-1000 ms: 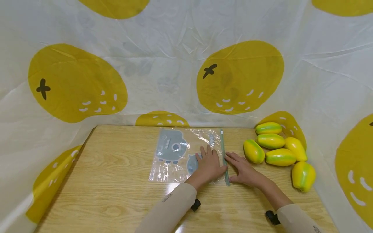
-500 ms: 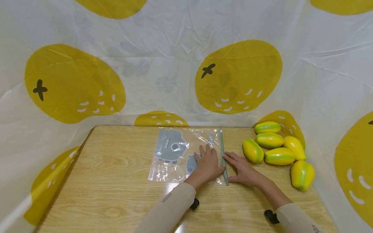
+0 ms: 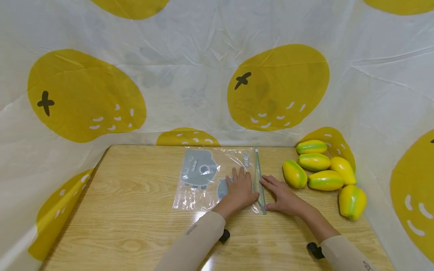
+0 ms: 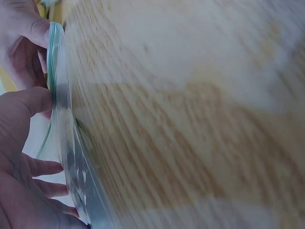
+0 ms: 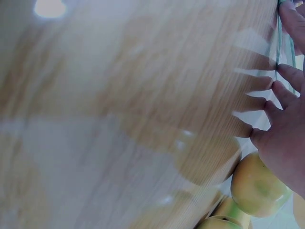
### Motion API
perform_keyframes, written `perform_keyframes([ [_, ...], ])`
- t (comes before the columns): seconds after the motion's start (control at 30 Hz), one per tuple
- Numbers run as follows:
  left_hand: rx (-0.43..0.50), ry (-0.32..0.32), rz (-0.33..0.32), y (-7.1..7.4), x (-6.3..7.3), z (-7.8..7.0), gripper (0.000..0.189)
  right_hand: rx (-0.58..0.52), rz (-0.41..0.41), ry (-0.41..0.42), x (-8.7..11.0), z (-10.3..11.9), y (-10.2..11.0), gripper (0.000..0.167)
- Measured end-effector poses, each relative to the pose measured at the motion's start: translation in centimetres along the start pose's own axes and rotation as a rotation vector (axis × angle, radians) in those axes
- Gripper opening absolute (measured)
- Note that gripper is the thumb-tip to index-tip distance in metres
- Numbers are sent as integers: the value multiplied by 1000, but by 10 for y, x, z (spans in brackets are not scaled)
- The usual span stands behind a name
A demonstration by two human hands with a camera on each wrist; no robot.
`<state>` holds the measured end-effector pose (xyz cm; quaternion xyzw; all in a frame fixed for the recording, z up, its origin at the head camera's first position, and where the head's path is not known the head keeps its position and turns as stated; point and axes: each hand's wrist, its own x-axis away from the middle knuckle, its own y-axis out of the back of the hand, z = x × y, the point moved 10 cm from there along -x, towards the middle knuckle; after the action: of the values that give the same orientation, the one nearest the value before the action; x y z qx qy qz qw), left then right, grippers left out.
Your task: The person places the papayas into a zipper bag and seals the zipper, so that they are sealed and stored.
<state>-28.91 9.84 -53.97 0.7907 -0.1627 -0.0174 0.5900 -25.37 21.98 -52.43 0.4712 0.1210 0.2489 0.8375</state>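
A clear zip bag with blue-grey cartoon animal prints lies flat on the wooden table. Its green zip edge faces right, and the two strips stand apart in the middle with a narrow gap between them. My left hand rests on the bag with fingers spread, its thumb at the near strip, as the left wrist view also shows. Just right of the edge, my right hand has its fingertips on the table against the outer strip. Its thumb is by the strip's near end. A white slider sits at the far end.
Several yellow-green fruits, papaya-like, lie in a group to the right of my right hand; one is close beside it in the right wrist view. A white cloth with yellow fruit prints hangs behind and at both sides of the table.
The green zip edge, a single line before, now parts into two strips in the middle. My left hand has shifted slightly left; my right hand stays nearly in place.
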Motion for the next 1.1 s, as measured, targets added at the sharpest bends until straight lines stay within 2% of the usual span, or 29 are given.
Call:
perform_keyframes([
  [0.13,7,-14,-2,1,1,1,88,4,8,-9,0,-1,-2,95],
  [0.37,83,-53,12,-4,4,7,95,3,2,10,0,3,-4,94],
  [0.5,84,-94,9,-6,6,9,98,3,-9,23,1,5,-4,93],
  [0.73,81,-167,24,-2,11,4,104,16,-1,-4,2,1,-5,94],
  [0.97,61,-199,58,-4,9,1,90,3,-3,-6,0,2,-1,94],
  [1.1,28,-193,57,-5,7,2,80,14,-2,-7,-1,2,-1,93],
])
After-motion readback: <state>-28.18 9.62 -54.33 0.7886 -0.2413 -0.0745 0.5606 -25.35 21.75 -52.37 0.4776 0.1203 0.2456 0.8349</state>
